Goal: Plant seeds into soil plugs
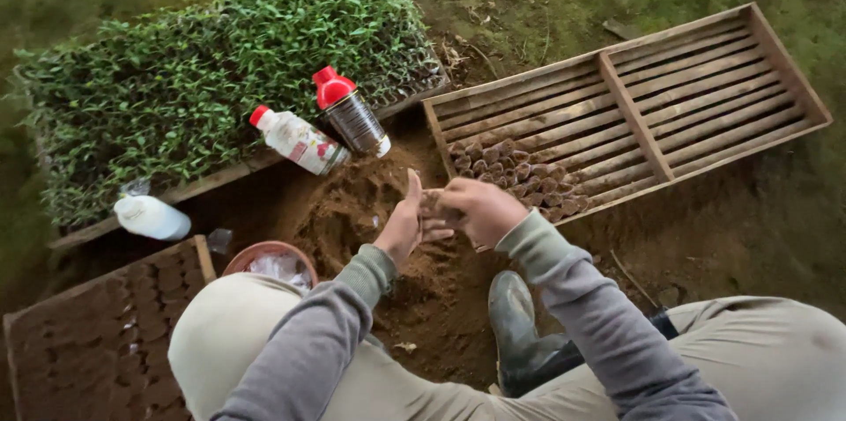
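Head view: left hand point(401, 225) and right hand point(476, 208) cupped together, fingers pressing a soil plug point(432, 203), above soil heap point(352, 210), beside wooden crate point(634, 104).

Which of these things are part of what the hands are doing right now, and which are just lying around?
In use:
left hand
right hand
soil pile
slatted wooden tray
soil plugs

Lying about:
two red-capped bottles
white bottle
seedling tray
bowl

Soft, dim daylight falling evenly; shadows staying faint; no glare showing; corners darkening and blurring; wide-angle lens bending edges.
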